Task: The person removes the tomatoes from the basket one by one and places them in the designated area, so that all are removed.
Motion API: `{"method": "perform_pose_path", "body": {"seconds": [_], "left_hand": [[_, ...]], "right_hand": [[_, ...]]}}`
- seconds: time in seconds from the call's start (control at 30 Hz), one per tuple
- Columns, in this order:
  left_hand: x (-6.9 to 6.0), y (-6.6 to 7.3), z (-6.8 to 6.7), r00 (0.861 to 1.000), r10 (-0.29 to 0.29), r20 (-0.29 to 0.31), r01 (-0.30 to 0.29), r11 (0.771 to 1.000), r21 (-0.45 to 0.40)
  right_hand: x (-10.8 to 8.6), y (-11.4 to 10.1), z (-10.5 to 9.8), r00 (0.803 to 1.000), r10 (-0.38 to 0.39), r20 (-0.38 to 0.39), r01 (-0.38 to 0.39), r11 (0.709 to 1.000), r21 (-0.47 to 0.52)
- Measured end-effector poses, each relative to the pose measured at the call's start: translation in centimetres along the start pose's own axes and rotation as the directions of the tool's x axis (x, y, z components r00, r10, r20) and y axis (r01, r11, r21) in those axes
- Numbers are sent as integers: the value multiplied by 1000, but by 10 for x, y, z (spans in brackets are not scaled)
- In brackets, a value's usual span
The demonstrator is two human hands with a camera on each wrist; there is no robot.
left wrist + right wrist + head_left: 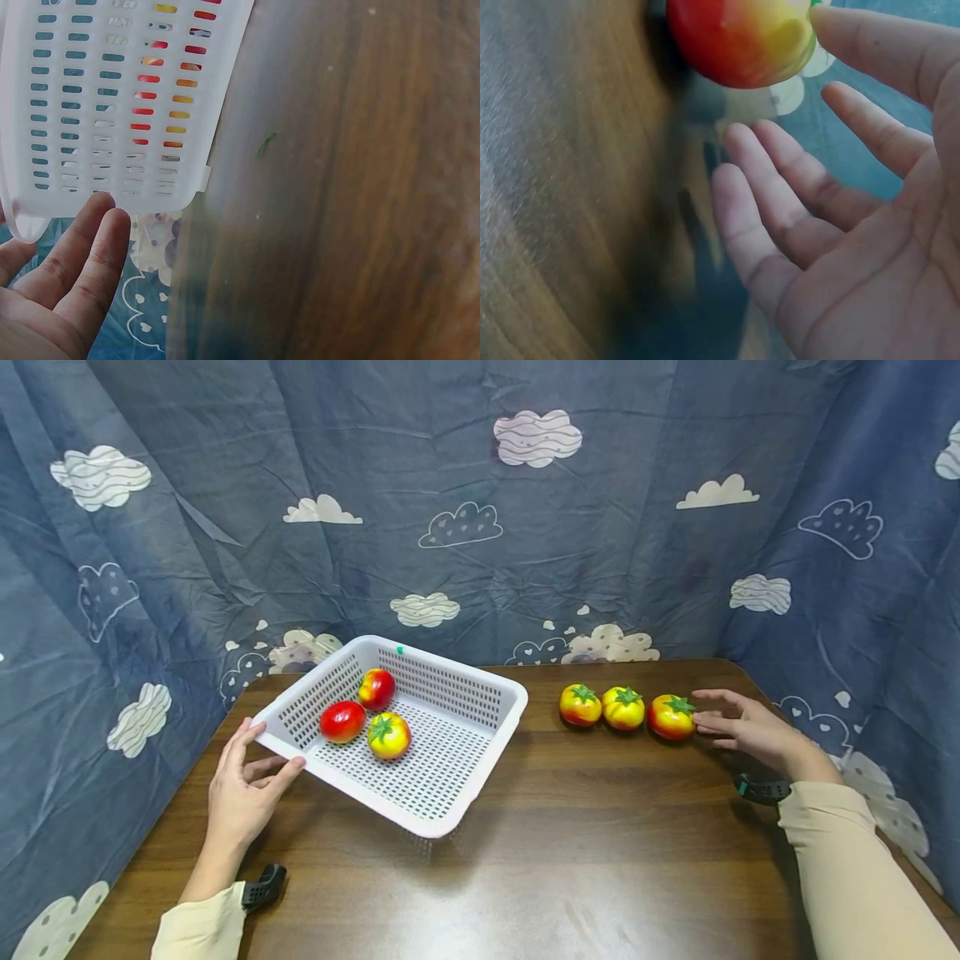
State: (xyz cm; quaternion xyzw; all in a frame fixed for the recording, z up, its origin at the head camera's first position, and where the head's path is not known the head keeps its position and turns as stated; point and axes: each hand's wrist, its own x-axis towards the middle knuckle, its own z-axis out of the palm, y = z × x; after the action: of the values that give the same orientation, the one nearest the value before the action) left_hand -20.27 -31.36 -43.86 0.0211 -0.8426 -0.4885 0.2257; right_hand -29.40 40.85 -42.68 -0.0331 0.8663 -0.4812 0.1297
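A white perforated basket (487, 760) stands on the left half of the table. My left hand (243, 789) holds its near left corner, thumb on the front rim and fingers along the left side. Inside lie a yellow-red toy tomato (389, 737) with green leaves and two red toy fruits, one oval (342, 722) and one with a yellow patch (377, 689). My right hand (757, 735) is beside the rightmost toy tomato (670, 718), fingers spread and slightly bent. One fingertip meets or nearly meets it in the right wrist view; contact is unclear.
Two more toy tomatoes, the left one (581, 705) and the middle one (623, 708), sit left of the rightmost one. A blue cloud-print cloth (420, 460) hangs behind the brown wooden table (585, 852) and at its sides.
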Motion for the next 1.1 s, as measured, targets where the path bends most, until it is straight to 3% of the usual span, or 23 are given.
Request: {"method": "perform_pose_path", "body": {"seconds": [0.13,0.3,0.53,0.83,1.1], "left_hand": [[0,-2,1,1000,3,-3,-3,1000,0],[1,-3,1,1000,6,0,-6,1000,9],[1,-2,0,1000,7,6,-7,1000,25],[0,-2,0,1000,0,-2,0,1000,24],[0,-2,0,1000,9,3,-9,1000,23]], "right_hand": [[3,-5,-4,998,-5,-63,1,998,-58],[4,-18,-5,995,-18,-95,12,998,-57],[7,-42,-3,987,-115,-109,103,988,-113],[14,-84,10,990,-130,-58,114,968,-225],[16,-130,28,983,-185,10,183,963,-197]]}}
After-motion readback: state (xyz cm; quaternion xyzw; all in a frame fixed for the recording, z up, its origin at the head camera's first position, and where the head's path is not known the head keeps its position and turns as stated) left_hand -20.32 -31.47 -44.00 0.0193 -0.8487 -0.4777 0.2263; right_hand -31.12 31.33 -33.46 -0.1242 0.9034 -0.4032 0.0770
